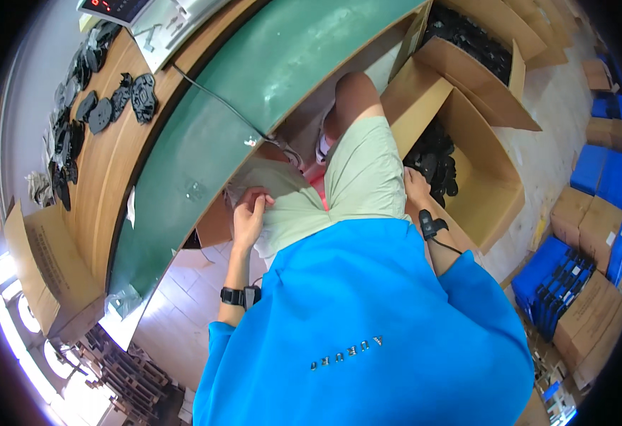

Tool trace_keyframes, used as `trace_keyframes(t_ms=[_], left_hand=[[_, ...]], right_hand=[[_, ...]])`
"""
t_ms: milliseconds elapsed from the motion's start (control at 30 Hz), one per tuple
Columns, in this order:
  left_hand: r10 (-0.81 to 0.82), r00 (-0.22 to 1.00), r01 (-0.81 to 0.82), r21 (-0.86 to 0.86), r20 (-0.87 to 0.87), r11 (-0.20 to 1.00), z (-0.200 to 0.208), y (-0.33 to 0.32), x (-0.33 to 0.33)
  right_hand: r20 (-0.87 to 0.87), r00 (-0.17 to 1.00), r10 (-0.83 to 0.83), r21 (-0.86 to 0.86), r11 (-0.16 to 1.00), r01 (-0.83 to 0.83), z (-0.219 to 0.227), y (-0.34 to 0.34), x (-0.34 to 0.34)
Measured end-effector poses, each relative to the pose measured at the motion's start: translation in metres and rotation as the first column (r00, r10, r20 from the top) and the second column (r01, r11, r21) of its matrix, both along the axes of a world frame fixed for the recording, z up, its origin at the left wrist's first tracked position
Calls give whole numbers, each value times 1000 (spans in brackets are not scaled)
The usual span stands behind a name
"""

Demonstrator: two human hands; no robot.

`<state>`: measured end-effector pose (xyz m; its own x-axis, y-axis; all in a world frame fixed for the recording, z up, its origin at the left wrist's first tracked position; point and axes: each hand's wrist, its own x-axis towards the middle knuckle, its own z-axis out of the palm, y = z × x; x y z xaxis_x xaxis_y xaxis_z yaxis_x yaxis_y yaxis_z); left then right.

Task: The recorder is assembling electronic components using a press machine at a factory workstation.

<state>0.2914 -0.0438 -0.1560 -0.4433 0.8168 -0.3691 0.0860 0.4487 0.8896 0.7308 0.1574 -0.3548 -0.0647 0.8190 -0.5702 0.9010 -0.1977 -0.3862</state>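
My left hand (249,219) rests at my left thigh, on the light green shorts (290,206). Its fingers are loosely bent, thumb apart, with nothing visible in them. Against the outer side of my right thigh lies my right hand (417,187), its fingers partly hidden and no held thing showing. Just beyond it stands an open cardboard box (492,188) with black plastic parts (433,163) inside. A black strap with a small device (432,224) sits on my right wrist, and another black band (233,295) on my left.
A green-topped table (176,170) curves ahead, a cable (219,103) crossing it. Black moulded parts (101,115) lie on a wooden surface (116,160) behind, near a device with a display (116,8). Another box of black parts (467,39) stands far right; blue crates (549,273) and cartons (595,319) are stacked at right.
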Motion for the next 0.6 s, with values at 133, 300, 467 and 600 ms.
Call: trace_keyframes(t_ms=[133,300,467,600], left_hand=[[6,991,-16,-75,-131,997,-21,-10,-6],[24,981,-41,-87,-191,995,-21,-13,-11],[88,948,-113,-67,-305,991,-32,-30,-4],[180,917,-184,22,-357,983,-35,-47,5]], right_hand=[[13,987,160,175,972,-160,10,-16,4],[-11,989,149,244,959,-142,17,-18,5],[1,986,166,348,924,-156,29,-25,15],[128,962,242,283,920,-270,25,-52,49]])
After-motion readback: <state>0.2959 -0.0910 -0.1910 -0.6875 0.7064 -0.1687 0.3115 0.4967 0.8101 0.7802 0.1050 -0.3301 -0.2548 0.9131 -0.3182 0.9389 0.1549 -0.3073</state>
